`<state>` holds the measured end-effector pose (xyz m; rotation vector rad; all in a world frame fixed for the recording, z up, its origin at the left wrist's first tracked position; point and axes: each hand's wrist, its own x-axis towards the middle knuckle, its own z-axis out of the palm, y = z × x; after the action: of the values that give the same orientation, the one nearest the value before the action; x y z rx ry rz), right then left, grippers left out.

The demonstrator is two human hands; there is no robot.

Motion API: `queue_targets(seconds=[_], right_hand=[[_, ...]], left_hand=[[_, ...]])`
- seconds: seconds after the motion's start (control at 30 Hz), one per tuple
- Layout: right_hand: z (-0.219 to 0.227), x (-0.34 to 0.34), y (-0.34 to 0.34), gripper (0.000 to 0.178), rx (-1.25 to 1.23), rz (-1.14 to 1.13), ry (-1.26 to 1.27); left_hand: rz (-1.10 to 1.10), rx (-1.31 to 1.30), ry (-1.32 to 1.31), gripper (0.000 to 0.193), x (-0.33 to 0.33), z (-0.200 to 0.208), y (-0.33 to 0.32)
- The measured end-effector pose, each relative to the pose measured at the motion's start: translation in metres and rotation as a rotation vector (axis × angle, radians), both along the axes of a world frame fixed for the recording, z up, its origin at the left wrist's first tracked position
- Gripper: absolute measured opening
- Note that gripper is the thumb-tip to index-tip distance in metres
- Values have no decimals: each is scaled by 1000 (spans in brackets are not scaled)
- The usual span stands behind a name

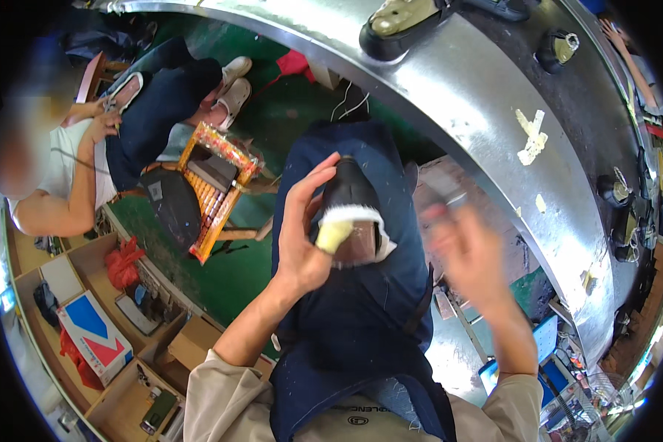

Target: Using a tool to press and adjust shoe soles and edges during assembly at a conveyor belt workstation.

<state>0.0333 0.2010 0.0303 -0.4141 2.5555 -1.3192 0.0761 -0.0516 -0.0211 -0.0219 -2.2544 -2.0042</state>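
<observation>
Left hand (306, 232) grips a black shoe (350, 214) over the lap, fingers curled around its left side, thumb low near the pale yellow form showing at the shoe's white-edged opening; the shoe sits toe away from the body, above a dark blue apron (361, 324). Right hand (468, 250) is blurred, just right of the shoe and apart from it; a thin tool seems to project from it, but whether the fingers are closed or spread cannot be told. Surface: a curved metal conveyor (457, 88) sweeps from top centre to far right, shiny along the near edge, dark along the far belt. On it, a dark shoe with an olive form inside (401, 22) at top, a smaller dark piece (556, 48) to its right, and pale scraps of tape (530, 136) stuck on the metal. More dark shoes line the far right of the belt. Room: green floor (228, 272) on the left; a wooden stool with an orange and yellow frame (214, 184) stands there. A seated person in a white shirt (74, 173) holds something at far left. Wooden shelf compartments (74, 309) along the lower left hold a red bag (121, 265) and a white box with blue and red shapes (96, 335)
</observation>
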Motion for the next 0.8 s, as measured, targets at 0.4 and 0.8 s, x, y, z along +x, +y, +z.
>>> queue_targets(seconds=[0.4, 0.8], right_hand=[[-46, 10, -15, 91, -310, -58, -1316], [-97, 54, -74, 46, -841, -550, -1317]], left_hand=[[-121, -338, -27, 74, 26, 25, -5], [322, 1, -262, 38, 13, -14, 62]])
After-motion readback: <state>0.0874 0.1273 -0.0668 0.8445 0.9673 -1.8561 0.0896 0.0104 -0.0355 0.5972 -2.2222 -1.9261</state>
